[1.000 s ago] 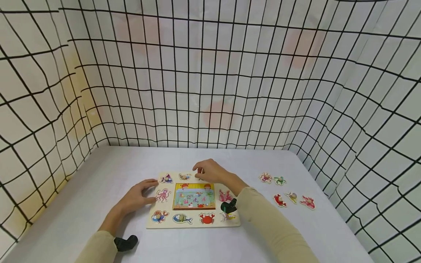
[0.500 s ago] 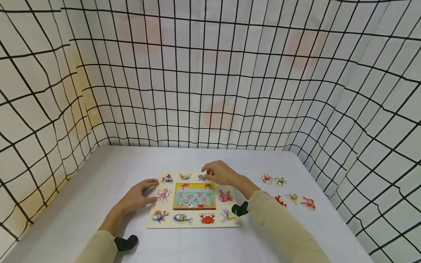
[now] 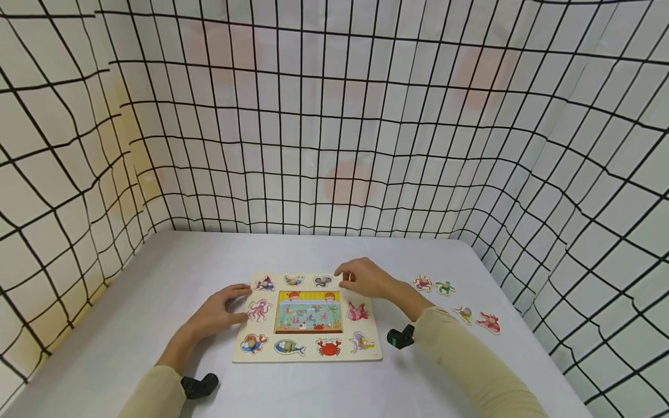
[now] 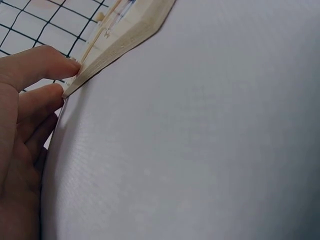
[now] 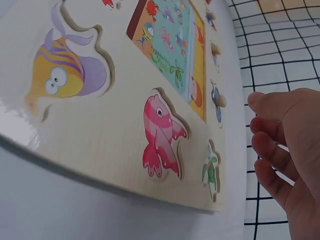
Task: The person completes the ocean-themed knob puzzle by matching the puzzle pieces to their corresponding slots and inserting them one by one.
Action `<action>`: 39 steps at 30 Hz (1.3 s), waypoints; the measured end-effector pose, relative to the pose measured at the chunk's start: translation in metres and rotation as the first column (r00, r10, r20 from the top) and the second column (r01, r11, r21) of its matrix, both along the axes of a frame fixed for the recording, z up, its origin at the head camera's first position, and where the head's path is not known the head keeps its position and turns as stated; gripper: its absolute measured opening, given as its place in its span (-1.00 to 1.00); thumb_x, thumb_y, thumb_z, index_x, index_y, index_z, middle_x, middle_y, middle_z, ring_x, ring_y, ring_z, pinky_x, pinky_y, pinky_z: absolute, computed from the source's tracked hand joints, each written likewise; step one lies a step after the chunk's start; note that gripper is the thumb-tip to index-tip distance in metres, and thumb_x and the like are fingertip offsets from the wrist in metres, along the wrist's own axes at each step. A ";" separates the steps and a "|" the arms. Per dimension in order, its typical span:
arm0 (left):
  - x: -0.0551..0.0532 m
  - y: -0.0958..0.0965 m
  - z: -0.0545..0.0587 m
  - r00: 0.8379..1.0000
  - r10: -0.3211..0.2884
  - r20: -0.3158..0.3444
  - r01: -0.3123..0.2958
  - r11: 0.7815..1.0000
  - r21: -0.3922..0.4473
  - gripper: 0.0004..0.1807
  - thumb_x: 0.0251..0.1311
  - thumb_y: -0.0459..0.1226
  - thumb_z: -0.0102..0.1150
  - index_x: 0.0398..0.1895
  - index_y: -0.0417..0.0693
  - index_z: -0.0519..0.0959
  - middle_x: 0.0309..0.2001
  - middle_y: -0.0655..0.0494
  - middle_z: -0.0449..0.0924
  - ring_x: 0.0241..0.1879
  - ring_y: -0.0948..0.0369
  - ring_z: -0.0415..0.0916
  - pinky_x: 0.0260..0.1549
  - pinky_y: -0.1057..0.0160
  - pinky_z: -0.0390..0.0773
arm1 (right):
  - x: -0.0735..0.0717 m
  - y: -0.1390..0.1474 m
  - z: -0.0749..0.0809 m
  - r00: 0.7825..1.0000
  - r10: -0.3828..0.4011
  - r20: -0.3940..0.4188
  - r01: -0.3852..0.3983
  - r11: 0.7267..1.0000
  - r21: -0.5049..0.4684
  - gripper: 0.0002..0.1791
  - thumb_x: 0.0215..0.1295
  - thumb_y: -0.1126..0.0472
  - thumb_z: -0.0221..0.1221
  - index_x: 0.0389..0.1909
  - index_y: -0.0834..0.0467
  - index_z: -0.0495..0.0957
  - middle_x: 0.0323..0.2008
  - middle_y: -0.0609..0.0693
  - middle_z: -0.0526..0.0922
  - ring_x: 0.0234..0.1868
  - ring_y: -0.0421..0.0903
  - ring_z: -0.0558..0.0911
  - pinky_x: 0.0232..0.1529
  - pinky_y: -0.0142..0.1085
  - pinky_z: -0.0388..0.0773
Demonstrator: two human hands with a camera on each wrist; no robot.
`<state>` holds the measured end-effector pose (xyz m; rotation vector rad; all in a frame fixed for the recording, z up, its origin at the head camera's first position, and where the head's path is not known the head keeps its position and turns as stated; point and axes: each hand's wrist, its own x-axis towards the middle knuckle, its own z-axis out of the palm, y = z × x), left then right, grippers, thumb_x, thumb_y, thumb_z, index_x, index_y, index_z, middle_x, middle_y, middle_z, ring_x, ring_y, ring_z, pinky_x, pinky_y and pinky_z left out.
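My left hand (image 3: 214,313) rests at the left edge of a wooden knob puzzle board (image 3: 307,343); its thumb and fingertips touch the rim, as the board edge (image 4: 125,45) in the left wrist view shows. My right hand (image 3: 366,277), fingers loosely bent with nothing between them, hovers by the board's top right corner. Close to it lies a knobbed piece (image 3: 323,281) in the top row; its wooden knob (image 5: 220,101) shows in the right wrist view. The green turtle slot (image 5: 210,172), pink fish slot (image 5: 160,135) and yellow-purple fish slot (image 5: 62,75) hold no pieces.
Right of the board lie loose pieces: an octopus (image 3: 422,283), a green turtle (image 3: 445,287), a yellowish fish (image 3: 463,314) and a pink one (image 3: 489,322). My right forearm hides the red crab piece. A black grid net (image 3: 334,145) encloses the white table (image 3: 209,249).
My right hand has moved right, away from the top-row piece, uncovering it in its slot. Its forearm now covers the loose red crab. My left hand stays put.
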<state>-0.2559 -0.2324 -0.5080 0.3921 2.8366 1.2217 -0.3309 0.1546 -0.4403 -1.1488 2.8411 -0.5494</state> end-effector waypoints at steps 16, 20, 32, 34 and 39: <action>-0.001 -0.001 0.000 1.000 0.004 0.018 -0.004 1.000 -0.007 -0.24 0.11 -0.18 0.47 0.39 -0.24 0.49 0.48 -0.24 0.30 0.50 -0.30 0.07 0.41 -0.39 0.06 | 0.014 0.035 0.006 1.000 -0.009 0.027 0.010 1.000 -0.011 -0.72 0.40 0.23 0.32 0.08 0.21 0.70 -0.37 -0.23 0.62 -0.35 -0.23 0.54 -0.31 -0.33 0.58; -0.003 -0.002 -0.001 1.000 0.004 0.012 -0.004 1.000 0.001 -0.25 0.12 -0.18 0.46 0.39 -0.25 0.49 0.47 -0.24 0.30 0.50 -0.31 0.08 0.41 -0.39 0.06 | 0.016 0.047 0.005 0.999 -0.023 0.027 0.024 0.999 -0.038 -0.72 0.39 0.24 0.33 0.07 0.23 0.70 -0.39 -0.24 0.59 -0.36 -0.23 0.53 -0.35 -0.33 0.58; 0.000 0.001 -0.001 1.000 0.000 0.009 0.000 1.000 -0.003 -0.25 0.11 -0.17 0.46 0.38 -0.25 0.50 0.48 -0.26 0.29 0.50 -0.31 0.08 0.40 -0.40 0.06 | 0.027 0.087 -0.002 0.998 -0.048 -0.036 0.046 0.996 -0.070 -0.74 0.36 0.27 0.35 0.02 0.25 0.71 -0.39 -0.23 0.60 -0.38 -0.26 0.53 -0.39 -0.36 0.57; -0.001 0.001 0.000 1.000 -0.001 0.010 0.001 1.000 -0.003 -0.25 0.11 -0.17 0.46 0.38 -0.25 0.49 0.48 -0.25 0.29 0.50 -0.31 0.08 0.41 -0.39 0.05 | 0.029 0.094 -0.003 0.998 -0.053 -0.046 0.050 0.997 -0.065 -0.75 0.35 0.27 0.36 0.01 0.24 0.71 -0.39 -0.24 0.60 -0.37 -0.26 0.53 -0.37 -0.37 0.58; -0.001 0.002 0.000 1.000 0.000 0.008 0.000 1.000 -0.004 -0.25 0.10 -0.17 0.46 0.38 -0.25 0.50 0.47 -0.25 0.30 0.50 -0.30 0.09 0.41 -0.38 0.06 | 0.035 0.112 -0.004 0.996 -0.080 -0.047 0.077 0.995 -0.070 -0.74 0.34 0.28 0.37 0.01 0.24 0.71 -0.37 -0.23 0.61 -0.36 -0.25 0.54 -0.34 -0.36 0.61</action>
